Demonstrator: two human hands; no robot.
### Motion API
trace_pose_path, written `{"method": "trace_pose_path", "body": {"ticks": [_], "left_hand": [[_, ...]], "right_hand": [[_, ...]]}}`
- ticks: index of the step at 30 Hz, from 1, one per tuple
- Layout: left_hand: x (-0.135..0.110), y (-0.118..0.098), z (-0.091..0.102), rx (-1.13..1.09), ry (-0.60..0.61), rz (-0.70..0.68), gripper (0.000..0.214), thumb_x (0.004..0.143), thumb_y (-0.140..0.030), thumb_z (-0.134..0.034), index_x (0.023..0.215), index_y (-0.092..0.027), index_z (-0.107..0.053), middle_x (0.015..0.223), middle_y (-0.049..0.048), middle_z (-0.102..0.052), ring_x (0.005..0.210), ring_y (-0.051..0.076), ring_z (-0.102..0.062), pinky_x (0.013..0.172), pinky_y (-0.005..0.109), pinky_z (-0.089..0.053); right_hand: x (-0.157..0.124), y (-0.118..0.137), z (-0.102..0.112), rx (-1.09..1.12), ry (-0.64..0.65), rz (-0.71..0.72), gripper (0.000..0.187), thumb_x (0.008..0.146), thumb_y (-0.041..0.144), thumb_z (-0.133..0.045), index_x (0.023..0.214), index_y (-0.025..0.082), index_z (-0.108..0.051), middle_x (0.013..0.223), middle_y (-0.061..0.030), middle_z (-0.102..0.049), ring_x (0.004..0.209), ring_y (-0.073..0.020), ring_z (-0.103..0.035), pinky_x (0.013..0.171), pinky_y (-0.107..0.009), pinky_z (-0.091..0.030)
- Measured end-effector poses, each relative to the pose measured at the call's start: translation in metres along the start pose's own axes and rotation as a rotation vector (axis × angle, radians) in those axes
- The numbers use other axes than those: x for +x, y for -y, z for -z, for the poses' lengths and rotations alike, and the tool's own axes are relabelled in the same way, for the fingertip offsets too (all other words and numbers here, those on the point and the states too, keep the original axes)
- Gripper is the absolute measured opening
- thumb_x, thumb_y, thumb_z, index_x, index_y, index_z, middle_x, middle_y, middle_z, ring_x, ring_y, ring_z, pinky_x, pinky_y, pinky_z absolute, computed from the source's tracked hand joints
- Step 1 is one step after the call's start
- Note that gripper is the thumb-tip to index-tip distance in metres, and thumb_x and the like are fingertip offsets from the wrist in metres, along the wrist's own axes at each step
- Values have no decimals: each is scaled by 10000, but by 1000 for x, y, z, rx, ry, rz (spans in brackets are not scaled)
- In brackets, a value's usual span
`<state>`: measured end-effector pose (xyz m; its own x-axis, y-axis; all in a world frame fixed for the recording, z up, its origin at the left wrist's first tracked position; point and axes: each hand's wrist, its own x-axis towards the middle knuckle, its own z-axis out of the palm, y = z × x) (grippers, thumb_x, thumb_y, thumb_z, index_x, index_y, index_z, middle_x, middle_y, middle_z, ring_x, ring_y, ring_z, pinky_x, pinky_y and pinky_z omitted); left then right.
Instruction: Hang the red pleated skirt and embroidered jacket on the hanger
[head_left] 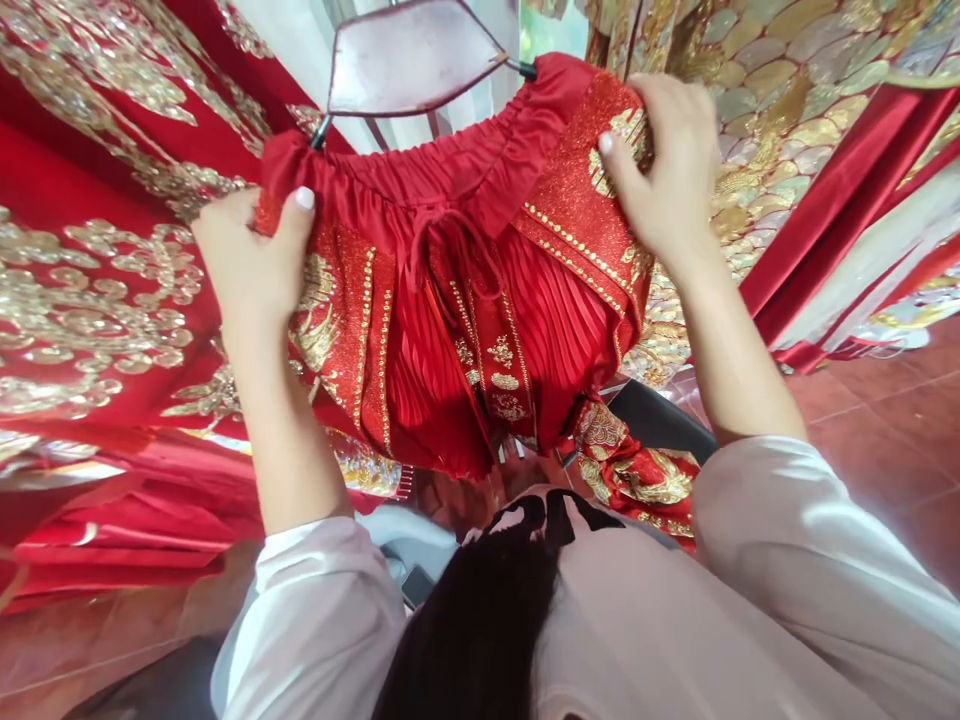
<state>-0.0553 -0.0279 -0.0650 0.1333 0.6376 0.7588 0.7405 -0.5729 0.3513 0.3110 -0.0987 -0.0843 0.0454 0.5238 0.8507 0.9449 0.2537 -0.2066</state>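
Note:
A red pleated skirt [427, 345] with gold embroidery hangs before me, its gathered waistband tied in a bow at the front. Clips of a hanger [420, 55] grip the waistband at both sides. My left hand [255, 255] is closed on the skirt's left edge, thumb in front and fingers behind the cloth. On the opposite side, my right hand [667, 165] grasps the glittery panel near the waist, its thumb over a gold motif. Between the hands the skirt is spread wide. Fingertips of both hands are partly hidden by the fabric.
Red cloth with beaded embroidery [97, 320] hangs close on the left. Gold scaled fabric [772, 130] stands at the right. Below the skirt, a red and gold garment [637, 465] lies by a black surface [664, 425]. The floor is red tile [885, 410].

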Motion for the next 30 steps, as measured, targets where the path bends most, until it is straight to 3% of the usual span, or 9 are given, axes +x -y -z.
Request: {"method": "trace_pose_path", "body": {"ticks": [2, 5, 7, 10, 13, 18, 22, 26, 30], "left_hand": [[-14, 3, -4, 96, -106, -66, 374, 894, -495, -491, 816, -142, -584, 732, -9, -525, 705, 122, -478, 712, 271, -393], [-48, 6, -13, 155, -178, -111, 676, 902, -491, -457, 1363, -2, -383, 1354, 154, -487, 1274, 244, -427, 1086, 383, -307], [-75, 7, -19, 147, -170, -69, 837, 886, -485, -481, 1434, 78, -192, 1513, 228, -261, 1428, 241, -218, 1177, 378, -168], [-120, 8, -29, 153, -161, 81, 883, 886, -520, -460, 1443, 87, -145, 1536, 261, -171, 1457, 238, -136, 1198, 376, -120], [-173, 11, -37, 196, -147, 308, 797, 890, -531, -443, 1456, -24, -200, 1520, 232, -241, 1442, 292, -183, 1187, 443, -156], [-264, 8, -46, 221, -204, 474, 653, 864, -409, -506, 1391, -81, -305, 1464, 263, -258, 1415, 357, -189, 1148, 576, -157], [-301, -12, -62, -226, 132, 555, 320, 867, -415, -514, 1093, -194, -562, 1176, 174, -552, 1257, 363, -436, 1078, 628, -255], [-289, -40, -84, -655, 502, 463, 595, 796, -643, -528, 1172, -185, -588, 1146, 124, -637, 1107, 285, -593, 991, 470, -457], [-261, -64, -95, -996, 713, 410, 1033, 571, -752, -678, 1378, -159, -430, 1425, 155, -423, 1331, 334, -376, 1140, 478, -269]], "right_hand": [[-51, 7, 1, -193, -137, 93, 422, 944, 349, -452, 1277, 103, -535, 1325, -140, -526, 1227, -233, -427, 1041, -380, -295], [-145, 12, -17, -176, 112, 401, 232, 912, 264, -470, 799, 196, -661, 758, -34, -655, 714, -155, -522, 768, -334, -397], [-203, 11, -36, -42, 562, 543, 193, 891, 230, -509, 809, 197, -680, 742, -5, -659, 704, -126, -537, 776, -291, -418], [-264, 2, -61, -8, 1283, 346, 287, 795, 229, -638, 1065, 140, -681, 1134, -107, -652, 1138, -231, -521, 1003, -383, -356], [-291, -6, -76, -100, 1548, 134, 248, 743, 62, -604, 965, 27, -708, 1067, -225, -656, 1126, -305, -545, 1005, -450, -342], [-280, 1, -87, 73, 1600, 91, 177, 747, 30, -550, 772, 30, -725, 797, -184, -688, 740, -207, -637, 752, -312, -451], [-228, 34, -82, 356, 1548, 148, 191, 848, 125, -527, 838, 89, -714, 841, -95, -687, 748, -122, -611, 719, -227, -446], [-155, 71, -57, 840, 1120, 61, 264, 939, 237, -458, 856, 104, -671, 887, -77, -661, 819, -104, -603, 772, -238, -469], [-104, 92, -32, 1099, 660, -29, 174, 899, 245, -546, 848, 127, -663, 889, -50, -665, 827, -95, -622, 765, -230, -486]]}}
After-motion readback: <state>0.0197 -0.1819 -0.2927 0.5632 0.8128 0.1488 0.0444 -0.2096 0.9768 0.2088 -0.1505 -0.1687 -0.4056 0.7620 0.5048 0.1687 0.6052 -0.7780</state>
